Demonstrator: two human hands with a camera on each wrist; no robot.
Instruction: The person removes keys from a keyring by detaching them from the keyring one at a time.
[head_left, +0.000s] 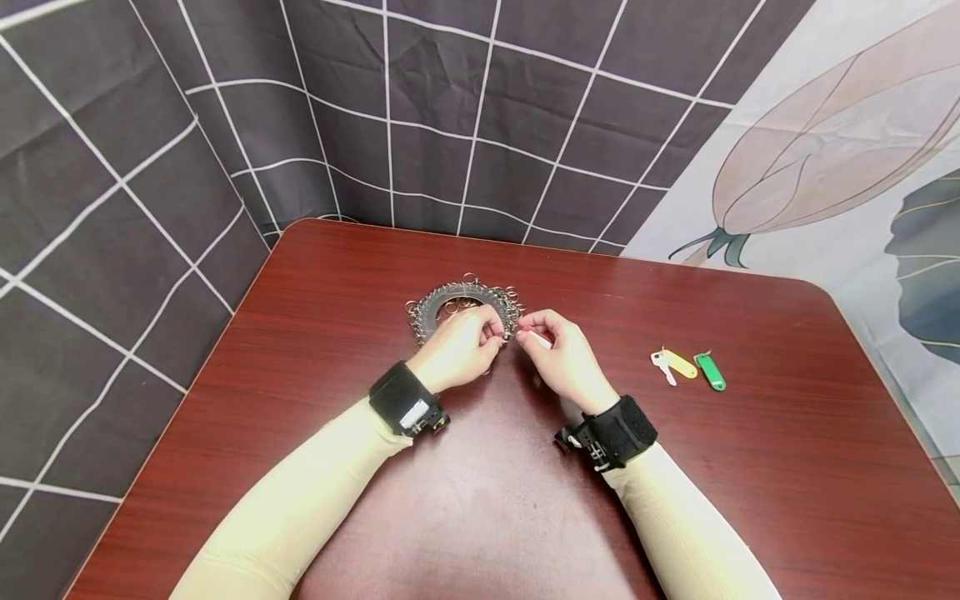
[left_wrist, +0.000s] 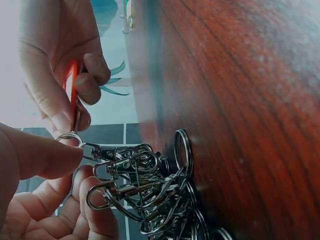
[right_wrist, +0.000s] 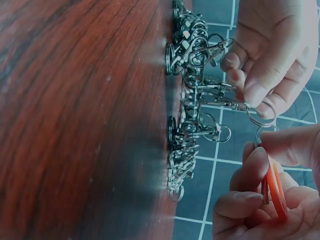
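Observation:
A round grey plate [head_left: 426, 312] on the table carries many metal swivel clasps [left_wrist: 125, 165] with split rings around its edge. At its right side my left hand [head_left: 459, 354] pinches one clasp's split ring [right_wrist: 273, 116] between thumb and finger. Close beside it, my right hand [head_left: 567, 362] holds a red key tag [right_wrist: 276, 190] by its ring end. The tag's small ring [right_wrist: 257, 135] is right by the split ring; whether they are linked I cannot tell. A slim metal piece [right_wrist: 265, 187] lies along the tag, mostly hidden by fingers.
Right of my right hand, a yellow key tag [head_left: 680, 363] with a silver key [head_left: 663, 367] lies beside a green key tag [head_left: 711, 372]. The reddish-brown table [head_left: 337, 275] ends at dark gridded cloth [head_left: 435, 100] behind and on the left.

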